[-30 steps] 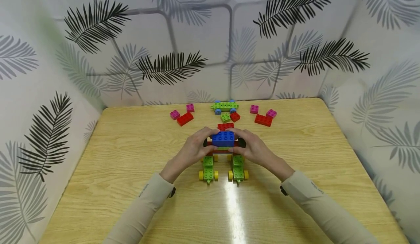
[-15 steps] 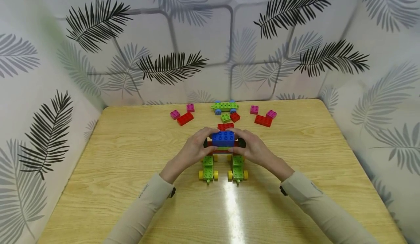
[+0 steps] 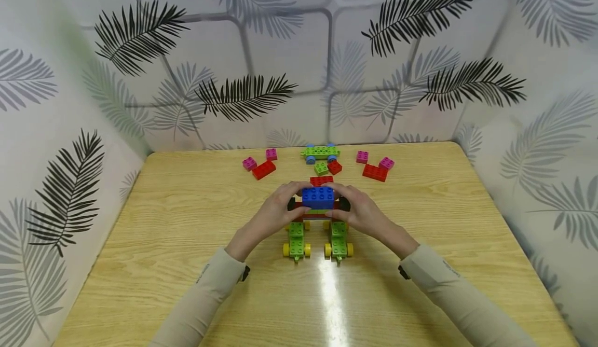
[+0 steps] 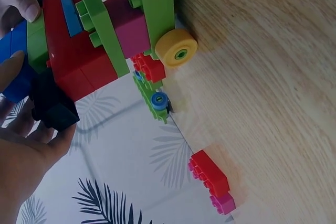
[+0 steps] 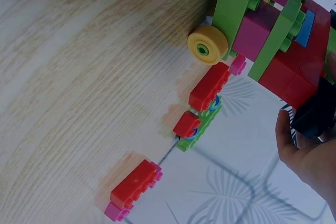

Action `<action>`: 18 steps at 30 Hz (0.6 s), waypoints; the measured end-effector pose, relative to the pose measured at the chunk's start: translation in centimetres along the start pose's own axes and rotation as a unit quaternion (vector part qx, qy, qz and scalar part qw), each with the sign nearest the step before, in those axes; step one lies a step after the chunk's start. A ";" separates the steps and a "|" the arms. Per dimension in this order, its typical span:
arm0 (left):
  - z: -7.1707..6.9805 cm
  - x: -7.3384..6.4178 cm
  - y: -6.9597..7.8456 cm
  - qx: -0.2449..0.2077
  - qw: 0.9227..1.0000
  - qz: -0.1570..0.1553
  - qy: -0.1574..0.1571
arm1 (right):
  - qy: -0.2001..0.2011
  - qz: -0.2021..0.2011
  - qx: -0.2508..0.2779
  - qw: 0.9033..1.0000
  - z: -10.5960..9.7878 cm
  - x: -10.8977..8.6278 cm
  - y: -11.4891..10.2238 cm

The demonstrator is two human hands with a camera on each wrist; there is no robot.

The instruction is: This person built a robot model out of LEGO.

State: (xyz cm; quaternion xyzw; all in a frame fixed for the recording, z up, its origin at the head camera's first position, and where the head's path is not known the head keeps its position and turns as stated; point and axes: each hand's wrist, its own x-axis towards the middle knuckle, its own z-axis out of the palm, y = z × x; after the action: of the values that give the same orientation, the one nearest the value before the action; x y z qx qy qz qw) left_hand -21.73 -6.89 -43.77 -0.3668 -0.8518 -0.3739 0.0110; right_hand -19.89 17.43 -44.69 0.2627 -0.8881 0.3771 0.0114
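A blue toy brick [image 3: 317,199] tops a stacked brick build in the middle of the table. My left hand [image 3: 274,209] grips its left end, and my right hand [image 3: 364,211] grips its right end. Under it lie green bricks [image 4: 37,45] and red bricks [image 4: 81,64]. Black pieces stick out at both sides; one black piece [image 4: 52,106] is by the left fingers, another [image 5: 314,111] by the right. Lower down, magenta bricks [image 5: 255,32] rest on two green wheeled bases, left [image 3: 296,246] and right [image 3: 339,246], with yellow wheels [image 4: 177,48]. The hands partly hide the build's sides.
Behind the build lies a red brick [image 3: 321,180]. Farther back stands a green wheeled base [image 3: 320,152] with blue wheels, near small green [image 3: 321,168] and red [image 3: 334,167] bricks. Red bricks lie at back left [image 3: 263,170] and right [image 3: 375,172], beside pink ones. A patterned wall borders the table.
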 end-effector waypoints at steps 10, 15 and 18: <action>-0.1 0.1 -0.1 -0.007 1.000 -0.023 -0.005 | -0.002 -0.001 -0.004 1.000 -0.1 0.1 -0.1; -0.2 0.3 0.1 -0.019 0.998 -0.053 -0.005 | -0.001 -0.001 -0.007 1.000 0.0 0.1 0.1; -0.2 0.5 0.2 -0.017 0.998 -0.060 -0.006 | -0.006 0.002 -0.003 1.000 0.0 0.1 0.1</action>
State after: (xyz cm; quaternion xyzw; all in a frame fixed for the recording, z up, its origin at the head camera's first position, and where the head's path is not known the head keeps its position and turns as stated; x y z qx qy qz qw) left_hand -21.99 -6.65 -43.38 -0.3176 -0.8658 -0.3860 -0.0225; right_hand -20.02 17.45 -44.74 0.2634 -0.8897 0.3728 0.0063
